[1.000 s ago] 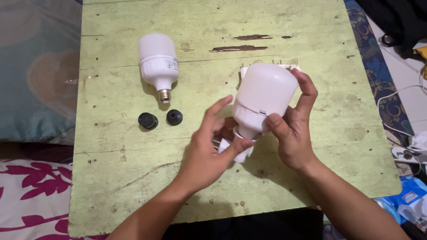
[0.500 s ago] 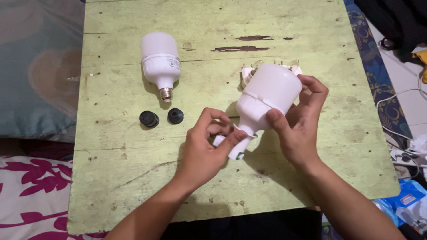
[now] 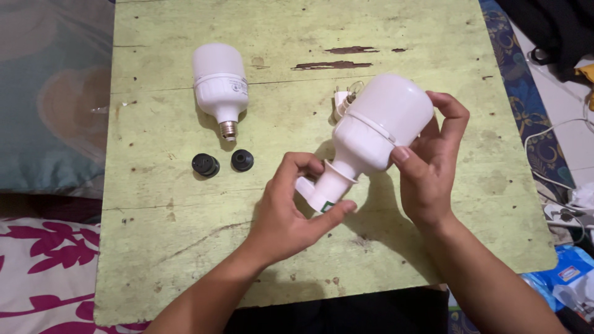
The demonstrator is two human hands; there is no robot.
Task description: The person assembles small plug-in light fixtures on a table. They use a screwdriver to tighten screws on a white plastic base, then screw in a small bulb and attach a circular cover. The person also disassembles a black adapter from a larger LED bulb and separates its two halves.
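A spare white bulb [image 3: 219, 86] lies beside 2 black caps [image 3: 223, 163] on the green board [image 3: 433, 37].

A blue-and-white packet [image 3: 572, 276] lies at the right edge, beside the green table [image 3: 185, 260].

1. We see a worn green wooden board [image 3: 185, 247] carrying everything.
2. Far left on it lies a white cylindrical LED bulb [image 3: 219, 86], base toward us.
3. Just nearer than that bulb sit two black round rubber caps [image 3: 205, 165], side by side.
4. Right of centre, a small white plug adapter [image 3: 341, 102] lies behind the large white bulb in its white socket [image 3: 377, 133], held above the board.
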